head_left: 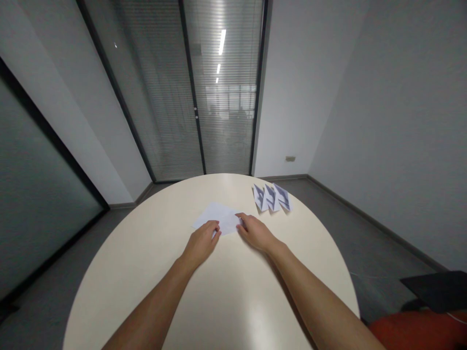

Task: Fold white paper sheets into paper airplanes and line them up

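A pale white sheet of paper lies on the round table, turned at an angle to me, with a corner pointing left. My left hand is at its near edge, fingers curled and the thumb close to the fingertips, closed on the paper. At the right edge of the sheet is my right hand, its index finger and thumb on either side of the corner. The fingers cover parts of the paper's border. To the right, beyond my right hand, a folded paper piece with dark print lies in a row with two similar ones.
The cream round table has its curved edge on all visible sides. Behind it stands a glass partition with blinds. A red chair seat and a dark flat object are at the lower right.
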Action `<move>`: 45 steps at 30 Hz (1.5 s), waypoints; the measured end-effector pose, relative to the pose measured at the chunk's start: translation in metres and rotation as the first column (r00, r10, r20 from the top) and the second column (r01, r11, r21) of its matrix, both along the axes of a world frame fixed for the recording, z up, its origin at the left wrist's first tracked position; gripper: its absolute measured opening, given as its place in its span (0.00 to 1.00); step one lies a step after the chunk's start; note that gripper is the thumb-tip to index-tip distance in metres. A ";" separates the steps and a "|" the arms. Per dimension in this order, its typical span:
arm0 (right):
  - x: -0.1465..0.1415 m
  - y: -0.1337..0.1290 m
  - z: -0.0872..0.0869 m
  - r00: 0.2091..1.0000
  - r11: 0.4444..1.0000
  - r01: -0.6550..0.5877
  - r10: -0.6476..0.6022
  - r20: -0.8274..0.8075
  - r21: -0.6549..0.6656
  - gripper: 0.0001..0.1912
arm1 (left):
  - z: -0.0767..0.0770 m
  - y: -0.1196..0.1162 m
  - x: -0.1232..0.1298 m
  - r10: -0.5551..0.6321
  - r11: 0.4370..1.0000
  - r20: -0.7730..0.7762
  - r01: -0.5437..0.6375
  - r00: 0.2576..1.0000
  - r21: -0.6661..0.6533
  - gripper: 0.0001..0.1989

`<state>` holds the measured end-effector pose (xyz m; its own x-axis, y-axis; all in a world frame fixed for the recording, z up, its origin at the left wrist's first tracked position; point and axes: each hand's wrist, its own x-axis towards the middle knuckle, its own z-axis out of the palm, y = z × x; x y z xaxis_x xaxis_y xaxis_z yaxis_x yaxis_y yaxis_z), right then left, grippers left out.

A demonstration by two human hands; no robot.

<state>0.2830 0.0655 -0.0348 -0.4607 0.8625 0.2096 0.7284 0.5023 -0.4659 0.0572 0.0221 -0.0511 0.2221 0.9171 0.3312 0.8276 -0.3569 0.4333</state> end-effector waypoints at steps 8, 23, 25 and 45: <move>-0.005 -0.004 0.000 0.991 0.984 -0.044 0.021 0.131 0.174 0.27 | 0.003 0.000 0.002 0.008 1.000 -0.035 -0.008 0.999 0.015 0.20; -0.017 -0.024 0.006 0.949 0.973 -0.130 0.177 0.259 -0.189 0.38 | -0.001 0.007 0.003 -0.048 0.997 -0.157 0.057 0.986 0.054 0.17; -0.013 -0.022 0.007 0.952 0.979 -0.091 0.138 0.273 -0.180 0.37 | 0.002 0.004 0.004 -0.088 0.995 -0.153 0.095 0.984 0.039 0.17; 0.000 -0.012 0.009 0.953 0.986 0.100 -0.055 0.297 -0.136 0.36 | 0.021 -0.011 0.009 -0.356 0.934 -0.062 0.356 0.932 -0.013 0.16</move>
